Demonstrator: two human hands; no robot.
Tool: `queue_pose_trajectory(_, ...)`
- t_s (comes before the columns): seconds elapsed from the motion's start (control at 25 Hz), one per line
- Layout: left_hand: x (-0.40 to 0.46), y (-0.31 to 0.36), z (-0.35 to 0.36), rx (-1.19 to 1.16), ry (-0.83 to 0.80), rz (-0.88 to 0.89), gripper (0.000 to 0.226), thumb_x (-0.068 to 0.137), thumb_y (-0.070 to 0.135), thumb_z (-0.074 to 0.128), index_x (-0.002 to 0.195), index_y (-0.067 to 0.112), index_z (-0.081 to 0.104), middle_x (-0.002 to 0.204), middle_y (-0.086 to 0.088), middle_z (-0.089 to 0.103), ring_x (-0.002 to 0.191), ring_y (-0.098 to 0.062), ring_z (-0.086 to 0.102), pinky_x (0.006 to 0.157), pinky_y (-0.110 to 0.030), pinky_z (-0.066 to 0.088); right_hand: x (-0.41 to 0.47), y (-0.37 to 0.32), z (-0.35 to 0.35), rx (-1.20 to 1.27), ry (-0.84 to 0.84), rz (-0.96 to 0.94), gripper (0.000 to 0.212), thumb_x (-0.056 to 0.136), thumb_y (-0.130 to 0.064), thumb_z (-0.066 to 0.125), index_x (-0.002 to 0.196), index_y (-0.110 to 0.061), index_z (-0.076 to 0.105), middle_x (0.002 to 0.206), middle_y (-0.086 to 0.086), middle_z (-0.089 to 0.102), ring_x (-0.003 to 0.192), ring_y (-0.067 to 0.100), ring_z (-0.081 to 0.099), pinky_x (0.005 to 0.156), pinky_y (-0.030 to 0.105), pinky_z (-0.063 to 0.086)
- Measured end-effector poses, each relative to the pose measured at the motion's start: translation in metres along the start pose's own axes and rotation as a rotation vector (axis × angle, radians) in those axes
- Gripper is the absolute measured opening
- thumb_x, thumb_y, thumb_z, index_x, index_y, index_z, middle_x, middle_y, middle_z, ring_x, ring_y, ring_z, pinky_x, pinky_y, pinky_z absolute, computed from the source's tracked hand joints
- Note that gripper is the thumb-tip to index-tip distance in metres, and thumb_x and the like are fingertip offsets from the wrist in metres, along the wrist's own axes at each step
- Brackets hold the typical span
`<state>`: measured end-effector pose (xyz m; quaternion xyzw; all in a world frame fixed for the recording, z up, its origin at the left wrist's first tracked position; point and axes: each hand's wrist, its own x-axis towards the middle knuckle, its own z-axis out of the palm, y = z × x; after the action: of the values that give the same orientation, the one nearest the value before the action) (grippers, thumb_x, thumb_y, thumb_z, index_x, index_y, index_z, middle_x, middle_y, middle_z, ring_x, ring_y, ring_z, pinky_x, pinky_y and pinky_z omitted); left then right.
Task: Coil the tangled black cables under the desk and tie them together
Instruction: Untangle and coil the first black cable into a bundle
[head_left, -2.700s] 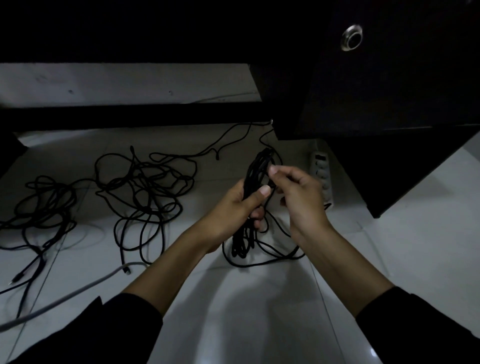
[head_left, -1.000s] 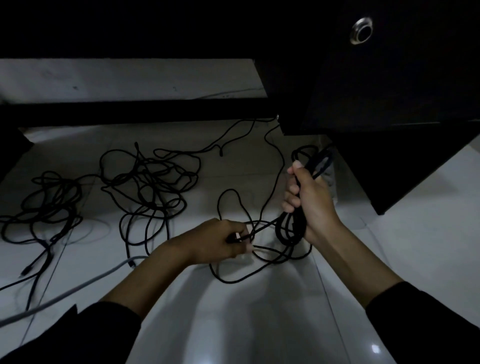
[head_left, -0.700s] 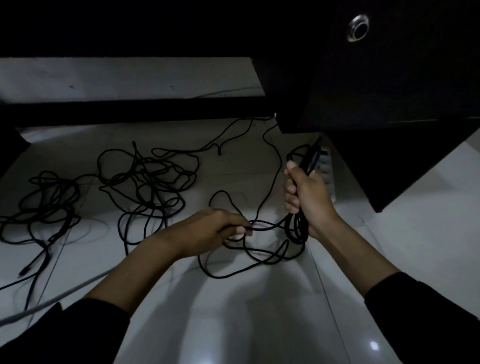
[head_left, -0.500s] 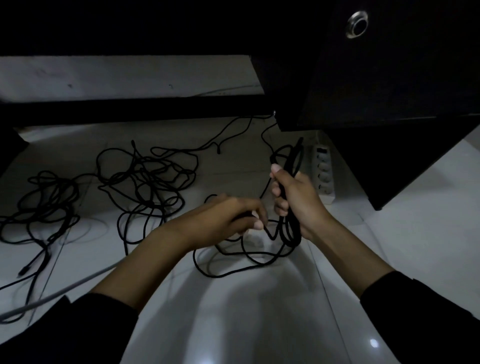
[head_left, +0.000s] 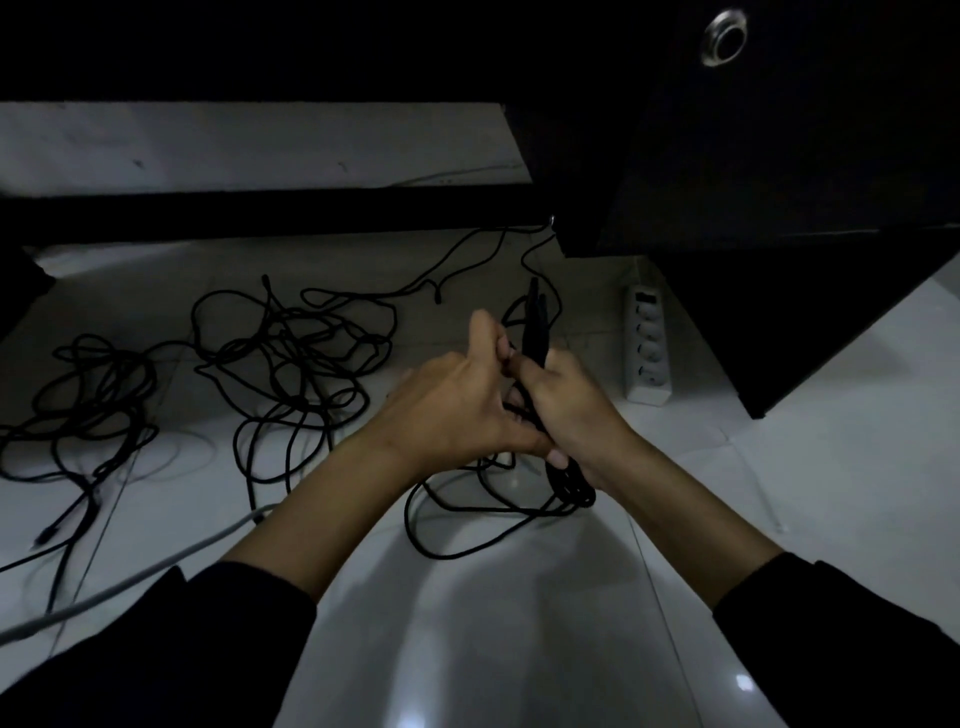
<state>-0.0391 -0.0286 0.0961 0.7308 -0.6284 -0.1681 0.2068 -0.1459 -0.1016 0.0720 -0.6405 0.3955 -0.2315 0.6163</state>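
Note:
My right hand (head_left: 574, 415) grips a folded bundle of black cable (head_left: 537, 332) upright; its loops stick out above and below the fist. My left hand (head_left: 457, 410) is pressed against the right one, fingers curled round a strand of the same cable beside the bundle. Slack from this cable (head_left: 457, 540) lies in loose loops on the white floor under my hands. A tangled heap of black cables (head_left: 291, 358) lies on the floor to the left, with a second tangle (head_left: 83, 415) further left.
A white power strip (head_left: 647, 348) lies against the dark desk cabinet (head_left: 779, 156) on the right. A grey cable (head_left: 130, 577) runs across the floor at lower left. A dark bar (head_left: 260, 213) crosses under the desk at the back.
My left hand has risen from the floor, bringing a strand up to the bundle. My right hand has shifted left with the bundle, so both hands now meet.

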Motion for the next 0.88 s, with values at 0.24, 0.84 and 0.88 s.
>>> queue_pose_trajectory(0.24, 0.007, -0.035, -0.015, -0.168, -0.162, -0.038, 0.030, 0.084, 0.041, 0.068, 0.091, 0.015, 0.056, 0.064, 0.005, 0.050, 0.056, -0.007, 0.046, 0.058, -0.025, 0.038, -0.004, -0.002, -0.023, 0.056, -0.006, 0.078, 0.029, 0.096, -0.041, 0.054, 0.084, -0.014, 0.054, 0.048, -0.006, 0.037, 0.037, 0.008, 0.030, 0.039, 0.019, 0.024)
queue_pose_trajectory(0.84, 0.022, -0.005, -0.018, -1.681, 0.041, -0.405, 0.017, 0.093, 0.002, 0.030, 0.084, 0.014, 0.037, 0.064, -0.001, 0.034, 0.051, -0.010, 0.033, 0.040, -0.017, 0.029, -0.013, 0.006, -0.003, -0.022, -0.035, -0.254, 0.021, 0.097, -0.025, 0.049, 0.084, -0.011, 0.057, 0.054, -0.008, 0.061, 0.038, -0.003, 0.050, 0.043, 0.008, 0.036)
queue_pose_trajectory(0.88, 0.023, -0.004, -0.017, -1.680, 0.039, -0.407, 0.019, 0.093, 0.003, 0.030, 0.081, 0.015, 0.036, 0.063, -0.001, 0.034, 0.052, -0.010, 0.032, 0.040, -0.017, 0.029, -0.014, 0.005, -0.002, -0.016, -0.035, -0.253, 0.024, 0.096, -0.029, 0.050, 0.087, -0.008, 0.059, 0.056, 0.002, 0.062, 0.037, -0.002, 0.049, 0.043, 0.009, 0.036)
